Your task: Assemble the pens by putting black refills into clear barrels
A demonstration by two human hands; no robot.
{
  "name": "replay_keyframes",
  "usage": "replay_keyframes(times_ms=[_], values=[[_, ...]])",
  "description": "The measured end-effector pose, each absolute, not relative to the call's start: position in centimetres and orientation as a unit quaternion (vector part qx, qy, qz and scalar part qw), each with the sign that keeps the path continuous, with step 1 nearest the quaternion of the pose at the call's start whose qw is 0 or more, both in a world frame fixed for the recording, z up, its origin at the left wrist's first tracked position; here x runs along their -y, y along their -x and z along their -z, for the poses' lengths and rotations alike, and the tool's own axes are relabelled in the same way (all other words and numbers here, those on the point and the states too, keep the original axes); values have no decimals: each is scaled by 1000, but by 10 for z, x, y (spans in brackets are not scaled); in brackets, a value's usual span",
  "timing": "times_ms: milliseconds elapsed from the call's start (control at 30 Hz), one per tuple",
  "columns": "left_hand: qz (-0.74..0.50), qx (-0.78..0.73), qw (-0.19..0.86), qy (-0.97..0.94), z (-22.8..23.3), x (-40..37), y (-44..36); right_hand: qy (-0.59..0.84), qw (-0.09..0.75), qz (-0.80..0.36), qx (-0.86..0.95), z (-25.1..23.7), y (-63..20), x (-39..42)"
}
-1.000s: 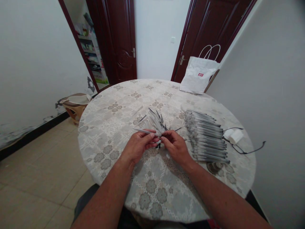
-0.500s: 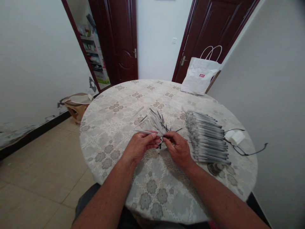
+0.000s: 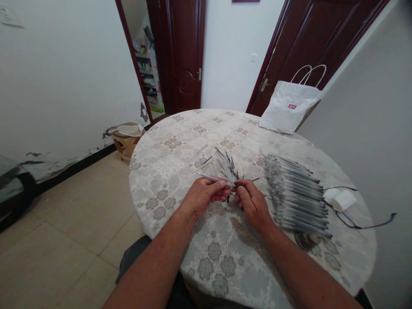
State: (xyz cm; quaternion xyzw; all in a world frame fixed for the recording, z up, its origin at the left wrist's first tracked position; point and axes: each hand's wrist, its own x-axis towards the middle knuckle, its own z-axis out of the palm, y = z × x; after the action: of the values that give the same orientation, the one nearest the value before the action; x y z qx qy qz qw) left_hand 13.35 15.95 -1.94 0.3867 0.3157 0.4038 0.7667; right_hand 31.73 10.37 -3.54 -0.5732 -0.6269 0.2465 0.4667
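My left hand (image 3: 203,198) grips a slim grey pen barrel (image 3: 210,177) that points to the left. My right hand (image 3: 252,202) pinches the barrel's right end, with a small dark piece between the fingers. Just beyond both hands lies a loose heap of pen parts (image 3: 225,164), pale tubes and thin dark refills. To the right, a long row of assembled grey pens (image 3: 298,194) lies side by side on the round table (image 3: 170,171).
A white paper bag (image 3: 289,107) stands at the table's far edge. A white charger block with a black cable (image 3: 343,199) lies beyond the pen row. A low stool (image 3: 126,136) stands on the tiled floor at left. Two dark red doors are behind.
The camera has turned left, so the table and hands sit further right in the picture. Both hands keep the same grip on the pen barrel.
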Motion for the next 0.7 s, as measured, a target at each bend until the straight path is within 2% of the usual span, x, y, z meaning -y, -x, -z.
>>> replay_keyframes(times_ms=[300,467,567,700], values=[[-394,-314,772,-389,19,-158,-133,571,445,-248,644,32,-315,-103],[-406,-320,766,-383,17,-159,-131,557,475,-278,622,36,-316,-103],[-415,-318,763,-380,18,-161,-131,557,490,-256,620,38,-316,-103],[-404,-324,762,-389,19,-162,-131,565,463,-228,643,33,-314,-103]])
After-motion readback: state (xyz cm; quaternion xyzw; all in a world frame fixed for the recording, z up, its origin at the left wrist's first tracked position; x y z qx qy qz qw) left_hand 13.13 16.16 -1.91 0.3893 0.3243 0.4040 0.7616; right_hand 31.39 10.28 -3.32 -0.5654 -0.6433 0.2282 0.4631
